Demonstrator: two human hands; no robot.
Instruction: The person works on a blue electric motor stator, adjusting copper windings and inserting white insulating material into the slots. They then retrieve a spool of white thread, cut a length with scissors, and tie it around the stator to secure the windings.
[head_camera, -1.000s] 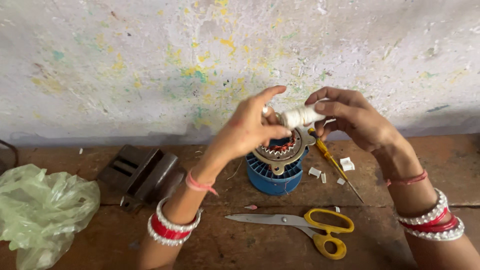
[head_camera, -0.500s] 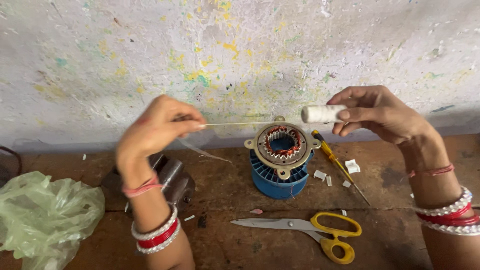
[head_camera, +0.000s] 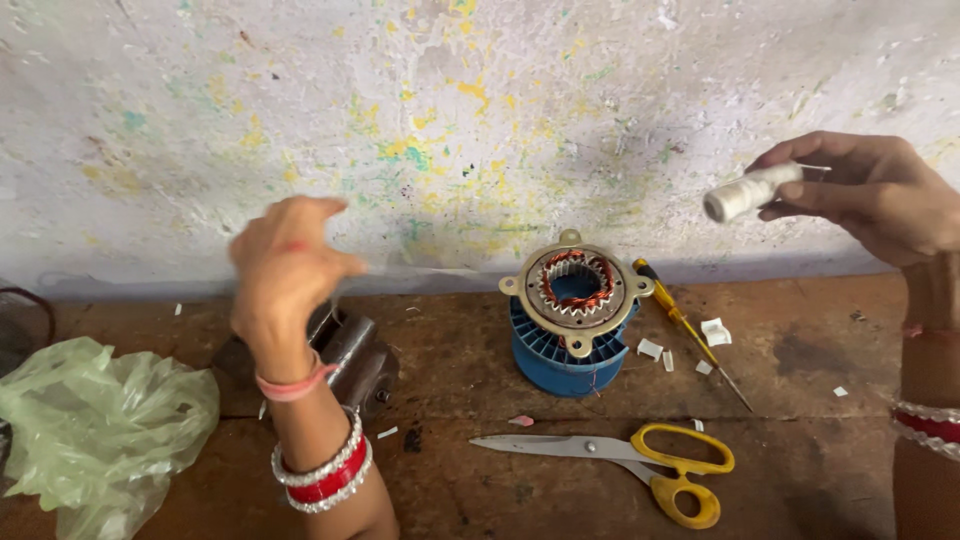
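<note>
Desk (head_camera: 800, 480): green plastic bag (head_camera: 95, 430) far left; blue motor stator (head_camera: 572, 315) centre; yellow-handled scissors (head_camera: 620, 462) in front. Right hand (head_camera: 870, 195) pinches white thread spool (head_camera: 750, 192). Left hand (head_camera: 285, 270), blurred, fingers closed, thread not discernible. Hands farther apart than 0.5 s ago.

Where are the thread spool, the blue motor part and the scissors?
thread spool (head_camera: 748, 191), head view, middle of its white winding
blue motor part (head_camera: 560, 358), head view, finned blue side
scissors (head_camera: 680, 470), head view, yellow handle

Bench betw. stator (head_camera: 572, 320) & vise (head_camera: 350, 355) open; scissors (head_camera: 625, 460), screwdriver (head_camera: 693, 333) block front & right.
</note>
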